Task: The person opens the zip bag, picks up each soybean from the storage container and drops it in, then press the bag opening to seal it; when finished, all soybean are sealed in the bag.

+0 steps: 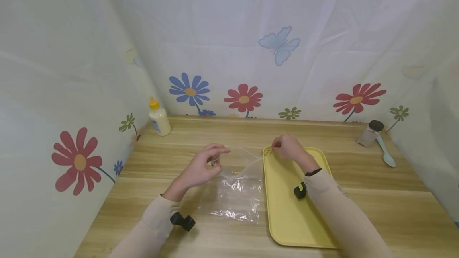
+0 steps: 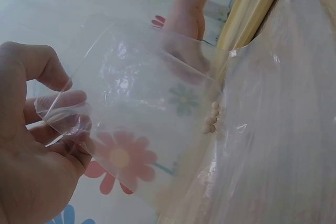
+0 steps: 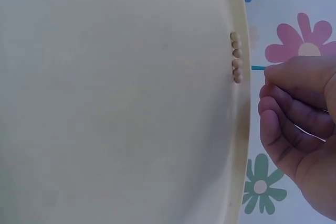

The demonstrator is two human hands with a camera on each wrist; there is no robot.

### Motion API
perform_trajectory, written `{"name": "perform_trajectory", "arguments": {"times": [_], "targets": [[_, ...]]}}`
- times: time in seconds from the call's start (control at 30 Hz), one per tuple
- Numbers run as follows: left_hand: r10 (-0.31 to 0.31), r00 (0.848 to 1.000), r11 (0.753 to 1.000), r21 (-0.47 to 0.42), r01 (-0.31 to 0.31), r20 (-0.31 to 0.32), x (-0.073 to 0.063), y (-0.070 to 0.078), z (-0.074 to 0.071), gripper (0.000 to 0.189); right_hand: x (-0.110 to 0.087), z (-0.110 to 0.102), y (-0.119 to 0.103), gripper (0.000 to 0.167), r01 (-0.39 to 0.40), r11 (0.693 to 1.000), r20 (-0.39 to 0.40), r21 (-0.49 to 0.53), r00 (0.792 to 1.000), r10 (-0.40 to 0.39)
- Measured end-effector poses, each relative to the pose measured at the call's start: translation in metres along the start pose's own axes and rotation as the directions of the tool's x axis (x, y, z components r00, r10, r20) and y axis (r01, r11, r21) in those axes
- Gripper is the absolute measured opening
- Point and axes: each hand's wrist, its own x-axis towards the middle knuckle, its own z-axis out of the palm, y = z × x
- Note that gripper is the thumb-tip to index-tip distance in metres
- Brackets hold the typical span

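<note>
A clear plastic bag (image 1: 238,198) lies on the table with its mouth spread wide. My left hand (image 1: 202,166) grips the near-left edge of that mouth; in the left wrist view the film (image 2: 126,93) stretches away from its curled fingers. Several small round tan beads (image 2: 211,118) show through the bag. My right hand (image 1: 288,148) is over the far left part of a yellow tray (image 1: 287,210), fingertips drawn together. Nothing shows between them in the right wrist view. More tan beads (image 3: 237,57) sit in a line along the tray's far rim, beside those fingertips.
A bottle with a yellow cap (image 1: 161,122) stands at the back left of the table. A jar with a black lid (image 1: 370,133) leans at the back right, next to a pale blue spoon (image 1: 387,154). Flower-printed sheets (image 1: 229,51) wall off the back and sides.
</note>
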Motion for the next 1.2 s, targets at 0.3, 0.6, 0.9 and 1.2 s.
{"name": "perform_trajectory", "arguments": {"times": [0.3, 0.6, 0.9, 1.2], "targets": [[-0.005, 1.0, 1.0, -0.002, 0.005, 0.004, 0.001, 0.0, 0.001, 0.054, -0.006, -0.008, -0.008, 0.011, 0.019, 0.999, -0.045, 0.045, 0.999, -0.017], [-0.01, 1.0, 1.0, 0.002, 0.01, 0.001, 0.001, 0.001, 0.001, 0.055, -0.012, -0.017, -0.021, 0.013, 0.061, 0.996, -0.105, 0.07, 0.993, -0.053], [-0.017, 1.0, 1.0, 0.004, 0.017, -0.003, 0.001, 0.002, 0.0, 0.054, -0.019, -0.025, -0.038, 0.013, 0.109, 0.991, -0.164, 0.083, 0.982, -0.095], [-0.012, 1.0, 1.0, -0.003, 0.012, 0.003, 0.001, 0.001, 0.001, 0.054, -0.027, -0.031, -0.054, 0.013, 0.141, 0.984, -0.219, 0.108, 0.969, -0.115]]}}
